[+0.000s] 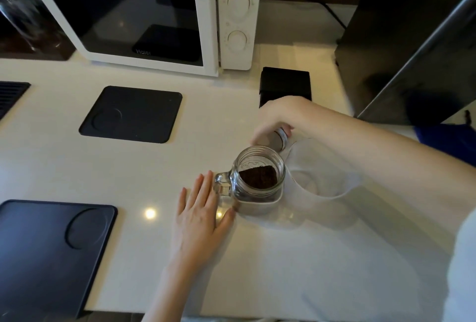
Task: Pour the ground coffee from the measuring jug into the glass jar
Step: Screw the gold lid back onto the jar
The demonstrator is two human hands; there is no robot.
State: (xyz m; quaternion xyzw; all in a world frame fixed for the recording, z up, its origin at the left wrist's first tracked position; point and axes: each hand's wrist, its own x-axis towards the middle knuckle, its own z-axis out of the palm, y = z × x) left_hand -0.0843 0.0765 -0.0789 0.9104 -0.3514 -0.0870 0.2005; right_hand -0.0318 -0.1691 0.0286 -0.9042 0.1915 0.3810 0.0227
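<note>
A glass jar [260, 176] with a side handle stands upright on the white counter, dark ground coffee [258, 177] lying inside it. Right beside it, to the right, sits a clear plastic measuring jug [322, 169] that looks empty. My left hand [202, 214] rests flat on the counter, fingers apart, fingertips next to the jar's handle. My right hand [279, 118] is behind the jar, fingers closed around a metal lid [279, 138] that is partly hidden under the palm.
A white microwave [154, 12] stands at the back. Two black mats [131, 114] [51, 252] lie on the left of the counter. A small black box [284, 86] sits behind my right hand, and a dark appliance [412, 46] rises at the right.
</note>
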